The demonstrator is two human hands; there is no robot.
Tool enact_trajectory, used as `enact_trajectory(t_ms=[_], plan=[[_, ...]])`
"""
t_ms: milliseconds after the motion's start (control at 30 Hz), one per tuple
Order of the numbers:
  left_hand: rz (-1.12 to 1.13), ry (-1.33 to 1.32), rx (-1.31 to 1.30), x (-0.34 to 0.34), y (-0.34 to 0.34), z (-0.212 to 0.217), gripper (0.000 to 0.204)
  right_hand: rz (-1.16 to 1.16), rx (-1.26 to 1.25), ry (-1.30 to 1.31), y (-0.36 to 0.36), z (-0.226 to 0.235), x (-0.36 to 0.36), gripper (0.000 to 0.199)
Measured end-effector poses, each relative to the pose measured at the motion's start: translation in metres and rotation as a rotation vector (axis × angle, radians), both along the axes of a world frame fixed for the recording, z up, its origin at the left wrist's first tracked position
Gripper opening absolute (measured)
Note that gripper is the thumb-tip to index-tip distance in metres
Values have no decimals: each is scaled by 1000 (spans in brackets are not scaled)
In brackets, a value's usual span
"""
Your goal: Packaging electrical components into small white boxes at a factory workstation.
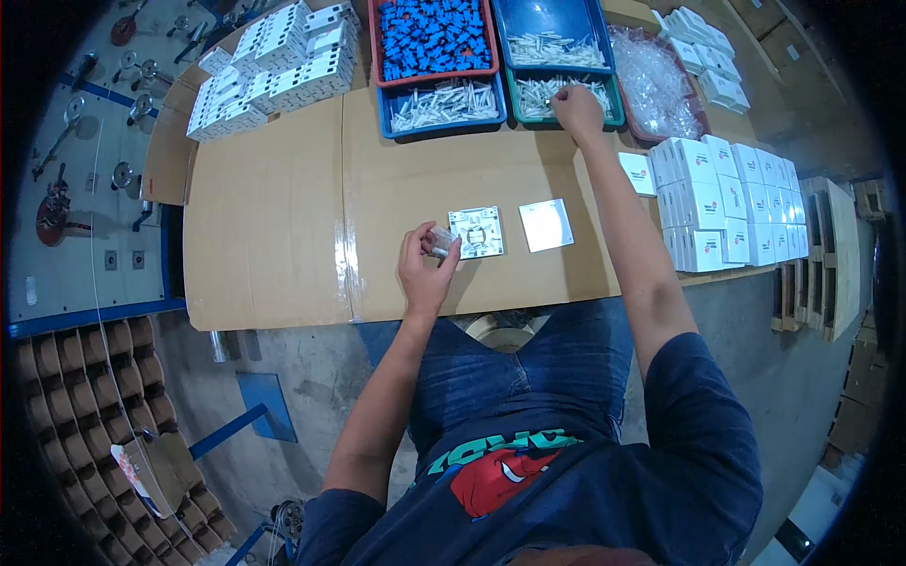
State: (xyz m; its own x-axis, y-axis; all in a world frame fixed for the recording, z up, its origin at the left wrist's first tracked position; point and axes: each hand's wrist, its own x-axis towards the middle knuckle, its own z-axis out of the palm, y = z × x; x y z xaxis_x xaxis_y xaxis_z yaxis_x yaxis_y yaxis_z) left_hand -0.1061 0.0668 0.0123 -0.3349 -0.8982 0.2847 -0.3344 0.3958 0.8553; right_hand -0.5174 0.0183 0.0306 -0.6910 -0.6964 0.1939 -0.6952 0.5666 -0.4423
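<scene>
My left hand [425, 272] is closed on a small clear plastic bag [438, 241], with something pale inside that I cannot make out. Right beside it on the cardboard lies a square white plate with cut-outs [478, 231]. A plain, shiny white square plate [546, 225] lies a little to the right. My right arm stretches forward, and my right hand [578, 111] is over the green tray [618, 118] of slim white plastic pieces [543, 94]. Its fingertips are pinched together among the pieces; whether they grip one is too small to tell.
Beyond the cardboard sheet [264, 236] stand a red tray of blue parts [434, 38], blue trays [495, 123] with white pieces, and a red tray of clear bags [656, 85]. White boxes [698, 203] are stacked at right, white switch-like units [274, 75] at far left.
</scene>
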Motion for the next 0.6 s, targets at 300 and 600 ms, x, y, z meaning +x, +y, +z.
enact_trajectory(t_ms=[300, 600], plan=[[39, -13, 35, 3, 4, 2, 48, 69, -122, -111, 19, 15, -17, 24], [107, -53, -21, 7, 1, -7, 49, 161, -517, -560, 71, 1, 34, 19]])
